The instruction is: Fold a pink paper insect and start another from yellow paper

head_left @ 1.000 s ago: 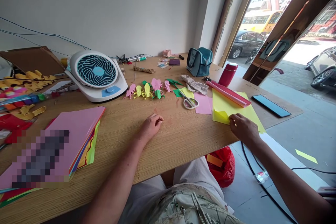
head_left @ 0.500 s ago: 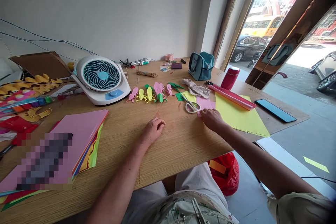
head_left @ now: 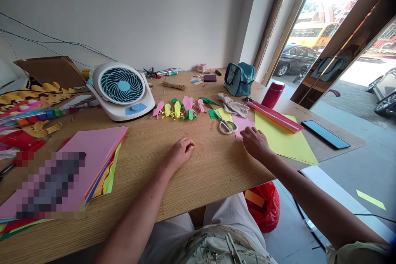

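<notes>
My left hand rests on the wooden table with its fingers curled in, and nothing shows in them. My right hand lies palm down at the near edge of a sheet of pink paper. Its fingers are slightly bent and apart, the tips touching the paper. White-handled scissors lie just left of that hand, partly over pink, yellow and green paper pieces. Beyond my left hand stands a row of small folded paper figures in pink, yellow and green.
A white fan stands at the left, behind a stack of coloured paper. On the right are yellow sheets, a pink roll, a red bottle and a phone. A red bag sits below the table edge.
My right hand has slid slightly right and toward me along the pink paper. The left hand stays where it was. The whole view has shifted a little.
</notes>
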Available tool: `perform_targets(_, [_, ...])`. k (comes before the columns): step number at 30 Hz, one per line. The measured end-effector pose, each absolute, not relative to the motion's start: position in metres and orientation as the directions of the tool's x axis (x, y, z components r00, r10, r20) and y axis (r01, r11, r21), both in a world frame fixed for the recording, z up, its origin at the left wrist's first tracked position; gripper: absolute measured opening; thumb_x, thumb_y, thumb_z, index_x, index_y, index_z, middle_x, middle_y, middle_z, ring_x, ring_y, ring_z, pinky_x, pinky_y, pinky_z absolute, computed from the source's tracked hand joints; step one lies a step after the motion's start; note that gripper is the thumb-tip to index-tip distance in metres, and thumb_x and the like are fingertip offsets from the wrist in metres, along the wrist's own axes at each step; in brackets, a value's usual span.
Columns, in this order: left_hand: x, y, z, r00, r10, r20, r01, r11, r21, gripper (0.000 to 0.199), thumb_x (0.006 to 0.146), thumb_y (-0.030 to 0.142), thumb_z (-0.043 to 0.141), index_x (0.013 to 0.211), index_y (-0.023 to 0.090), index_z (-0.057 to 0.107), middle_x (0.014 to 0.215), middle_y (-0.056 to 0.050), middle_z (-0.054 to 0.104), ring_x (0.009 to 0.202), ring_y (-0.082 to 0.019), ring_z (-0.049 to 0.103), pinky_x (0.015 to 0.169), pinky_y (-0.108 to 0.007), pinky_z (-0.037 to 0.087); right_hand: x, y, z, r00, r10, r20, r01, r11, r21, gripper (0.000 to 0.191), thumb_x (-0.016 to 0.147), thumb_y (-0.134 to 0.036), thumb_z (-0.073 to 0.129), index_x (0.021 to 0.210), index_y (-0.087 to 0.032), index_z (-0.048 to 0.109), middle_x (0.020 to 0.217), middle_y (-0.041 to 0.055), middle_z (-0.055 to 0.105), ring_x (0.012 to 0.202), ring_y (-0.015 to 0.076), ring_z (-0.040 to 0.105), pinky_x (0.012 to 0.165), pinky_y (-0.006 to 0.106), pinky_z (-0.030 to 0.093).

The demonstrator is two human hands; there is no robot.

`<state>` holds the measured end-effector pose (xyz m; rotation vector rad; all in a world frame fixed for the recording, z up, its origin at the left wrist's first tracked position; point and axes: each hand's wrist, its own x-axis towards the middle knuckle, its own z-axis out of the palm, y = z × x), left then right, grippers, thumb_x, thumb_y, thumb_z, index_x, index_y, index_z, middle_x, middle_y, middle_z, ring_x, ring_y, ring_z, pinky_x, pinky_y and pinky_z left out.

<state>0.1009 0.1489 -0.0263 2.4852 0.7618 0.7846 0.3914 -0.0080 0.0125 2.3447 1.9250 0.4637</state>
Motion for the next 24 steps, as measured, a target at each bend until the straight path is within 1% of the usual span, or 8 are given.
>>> perform_targets(3, [0.100,0.148,-0.025,0.696,0.615,0.372,0.373,-0.751,0.545,0.014,0.086,0.012,0.052,0.088,0.020,0.064,0.088,-0.003,0.064,0.082,-0.016,0.060,0.076,-0.027,0.046,0.400,-0.005,0.012,0.156,0.984,0.088,0.961,-0.171,0.215,0.022,0.095,-0.019,0.045,0.110,-0.016,0.061,0.111,0.0137,0.064,0.099,0.0257,0.059,0.075,0.033,0.038])
perform_targets(6, [0.100,0.148,-0.024,0.697,0.620,0.361,0.374,-0.743,0.555,0.014,0.086,0.011,0.052,0.088,0.019,0.064,0.089,-0.003,0.064,0.082,-0.016,0.060,0.075,-0.027,0.045,0.405,0.003,0.012,0.145,0.989,0.039,0.964,-0.150,0.221,0.020,0.095,-0.018,0.044,0.105,-0.016,0.061,0.103,0.0124,0.066,0.093,0.0238,0.061,0.072,0.032,0.038])
perform_targets(9, [0.100,0.147,-0.022,0.695,0.626,0.354,0.380,-0.737,0.558,0.014,0.086,0.011,0.052,0.088,0.019,0.064,0.088,-0.004,0.063,0.082,-0.016,0.060,0.075,-0.027,0.045,0.408,0.009,0.011,0.164,0.984,0.062,0.958,-0.174,0.227,0.021,0.096,-0.018,0.043,0.105,-0.016,0.061,0.106,0.0133,0.065,0.093,0.0239,0.062,0.072,0.032,0.038])
perform_targets(13, [0.100,0.144,-0.018,0.703,0.625,0.339,0.386,-0.735,0.557,0.014,0.086,0.011,0.052,0.087,0.019,0.064,0.089,-0.004,0.063,0.082,-0.016,0.060,0.075,-0.027,0.045,0.413,0.008,0.007,0.217,0.967,0.132,0.940,-0.243,0.238,0.029,0.092,-0.010,0.043,0.115,-0.015,0.058,0.111,0.0155,0.063,0.101,0.0274,0.059,0.076,0.034,0.039])
perform_targets(16, [0.100,0.143,-0.017,0.708,0.623,0.332,0.391,-0.737,0.551,0.014,0.086,0.011,0.052,0.087,0.018,0.064,0.090,-0.004,0.063,0.083,-0.016,0.059,0.076,-0.027,0.045,0.418,0.004,0.003,0.243,0.952,0.183,0.943,-0.277,0.185,0.033,0.092,-0.013,0.043,0.123,-0.016,0.056,0.114,0.0148,0.063,0.102,0.0273,0.059,0.076,0.034,0.040])
perform_targets(18, [0.100,0.143,-0.017,0.710,0.621,0.332,0.390,-0.740,0.549,0.014,0.086,0.011,0.052,0.087,0.018,0.064,0.090,-0.004,0.064,0.083,-0.016,0.060,0.077,-0.027,0.045,0.420,0.001,0.002,0.227,0.958,0.178,0.960,-0.250,0.123,0.032,0.095,-0.021,0.044,0.125,-0.016,0.055,0.115,0.0137,0.063,0.101,0.0259,0.060,0.075,0.033,0.040])
perform_targets(20, [0.101,0.143,-0.017,0.712,0.616,0.337,0.386,-0.744,0.545,0.015,0.087,0.011,0.051,0.087,0.019,0.064,0.090,-0.004,0.064,0.084,-0.016,0.060,0.077,-0.027,0.045,0.421,0.001,0.003,0.175,0.976,0.125,0.977,-0.188,0.101,0.031,0.095,-0.025,0.045,0.123,-0.018,0.055,0.115,0.0124,0.064,0.099,0.0241,0.061,0.072,0.031,0.040])
perform_targets(24, [0.101,0.144,-0.017,0.708,0.621,0.336,0.396,-0.743,0.540,0.015,0.086,0.011,0.052,0.086,0.019,0.065,0.089,-0.004,0.064,0.082,-0.016,0.060,0.077,-0.027,0.045,0.420,0.008,0.009,0.112,0.993,0.031,0.975,-0.115,0.188,0.027,0.091,-0.012,0.045,0.112,-0.020,0.059,0.107,0.0097,0.065,0.091,0.0212,0.062,0.065,0.029,0.036])
